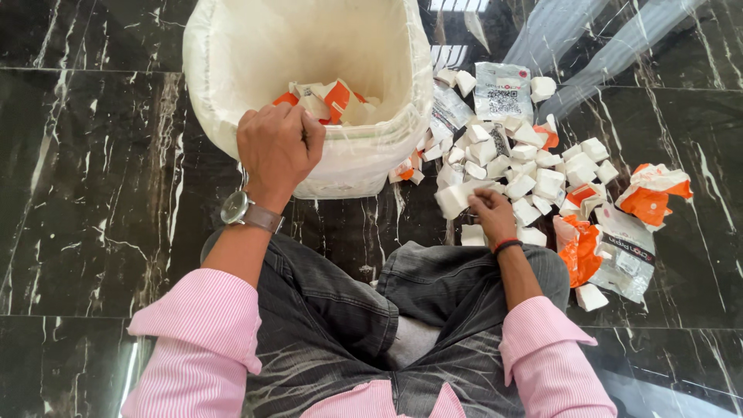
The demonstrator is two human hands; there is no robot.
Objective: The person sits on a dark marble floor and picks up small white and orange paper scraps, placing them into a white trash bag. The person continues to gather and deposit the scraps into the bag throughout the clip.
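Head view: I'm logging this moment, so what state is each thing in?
Left hand: fisted over the bag's rim.
Right hand: closed on a small white box.
White bag: open, partly filled with pieces.
Pile of white boxes: loose on the floor.
Orange-and-white wrappers: torn, crumpled.

Small white boxes [517, 166] lie heaped on dark floor beside lined bin [402, 116].

Black marble floor [93, 193] w/ white veins, torn orange-white wrappers [654, 193] at far right, clear plastic packets [501, 89].
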